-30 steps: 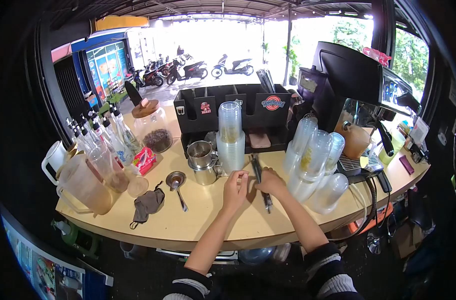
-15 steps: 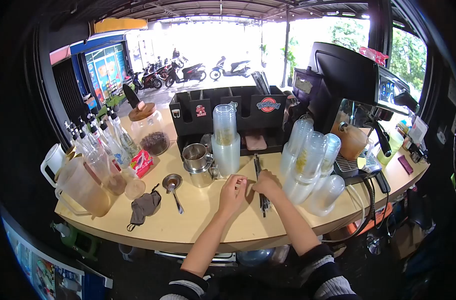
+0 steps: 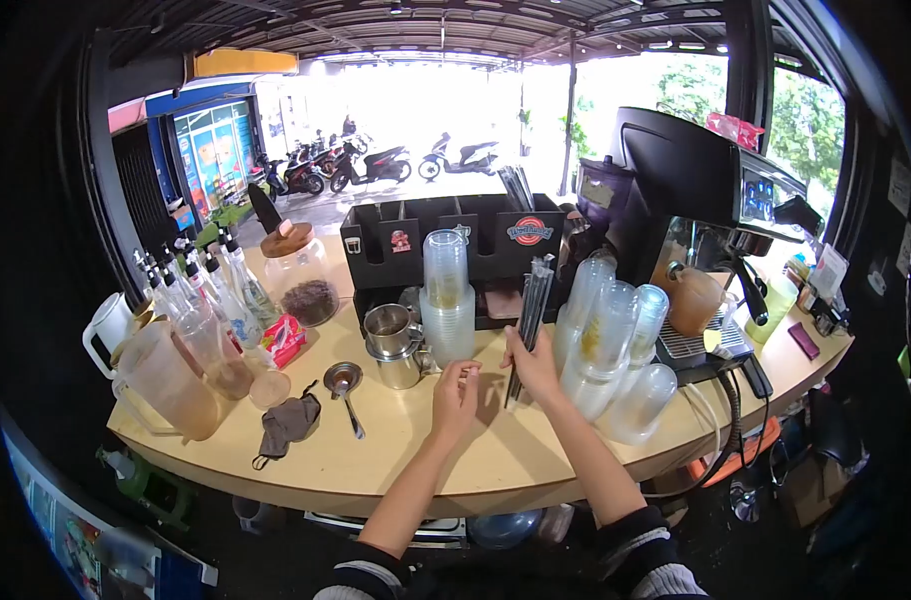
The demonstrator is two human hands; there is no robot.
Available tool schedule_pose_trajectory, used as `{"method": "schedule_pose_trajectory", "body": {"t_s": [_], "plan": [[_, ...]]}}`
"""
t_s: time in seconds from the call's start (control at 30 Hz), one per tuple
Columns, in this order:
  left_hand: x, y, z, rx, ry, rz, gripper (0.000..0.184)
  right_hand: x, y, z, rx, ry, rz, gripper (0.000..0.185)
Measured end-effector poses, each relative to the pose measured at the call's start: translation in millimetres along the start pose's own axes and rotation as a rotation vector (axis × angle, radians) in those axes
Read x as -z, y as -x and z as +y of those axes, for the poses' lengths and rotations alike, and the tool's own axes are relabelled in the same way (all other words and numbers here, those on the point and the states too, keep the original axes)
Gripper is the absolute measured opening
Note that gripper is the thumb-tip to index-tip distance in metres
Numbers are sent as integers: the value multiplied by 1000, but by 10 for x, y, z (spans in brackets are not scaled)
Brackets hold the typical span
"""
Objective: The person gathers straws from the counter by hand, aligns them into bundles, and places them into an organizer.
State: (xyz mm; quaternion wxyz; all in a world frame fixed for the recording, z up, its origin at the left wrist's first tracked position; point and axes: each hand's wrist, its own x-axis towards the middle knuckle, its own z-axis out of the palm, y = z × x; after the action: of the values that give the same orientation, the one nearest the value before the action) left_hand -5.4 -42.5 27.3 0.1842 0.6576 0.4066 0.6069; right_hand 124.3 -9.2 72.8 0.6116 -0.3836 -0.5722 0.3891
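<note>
My right hand (image 3: 532, 362) is closed around a bundle of black straws (image 3: 533, 310) in what looks like clear wrapping. The bundle stands nearly upright, its lower end close to the counter. To the left, my left hand (image 3: 456, 402) is loosely curled and half open, with nothing visible in it. Just behind that hand rises a tall stack of clear plastic cups (image 3: 447, 285). Metal cups (image 3: 393, 345), one on top of another, are left of this stack. More stacked clear cups (image 3: 605, 345) stand right of the straws.
A black organizer (image 3: 455, 225) runs along the counter's back, with an espresso machine (image 3: 710, 190) at right. On the left are a plastic pitcher (image 3: 165, 385), pump bottles (image 3: 210, 300), a glass jar (image 3: 300, 280), a dark cloth mask (image 3: 287, 430) and a metal scoop (image 3: 345, 390).
The straws lay on the counter beneath my right hand; now that hand grips them, lifted and tilted up. My left hand has shifted slightly downward. The camera view has tilted a little upward.
</note>
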Motion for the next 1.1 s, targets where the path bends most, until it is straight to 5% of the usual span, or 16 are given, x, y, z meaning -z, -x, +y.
{"method": "schedule_pose_trajectory", "body": {"t_s": [0.07,0.23,0.4,0.47,0.63,0.87,0.93,1.1], "plan": [[-16,10,6,27,33,32,18,-67,79,-47,78,-106,88,14],[-2,11,-4,-54,60,52,23,-97,373,244,-125,6,-16,17],[-88,56,-18,-149,85,-52,35,-124,514,628,6,70,-73,9],[-118,98,-6,63,252,-259,39,-169,559,564,76,-128,-103,9],[-172,80,66,83,342,-235,23,-100,579,627,87,179,-206,24],[93,-144,305,306,557,-135,30,-175,653,295,294,152,-218,39],[237,-200,294,312,681,-131,28,-147,682,349,-107,-125,-530,44],[574,-117,354,428,862,-189,26,-154,649,149,-109,-307,-537,30]]}}
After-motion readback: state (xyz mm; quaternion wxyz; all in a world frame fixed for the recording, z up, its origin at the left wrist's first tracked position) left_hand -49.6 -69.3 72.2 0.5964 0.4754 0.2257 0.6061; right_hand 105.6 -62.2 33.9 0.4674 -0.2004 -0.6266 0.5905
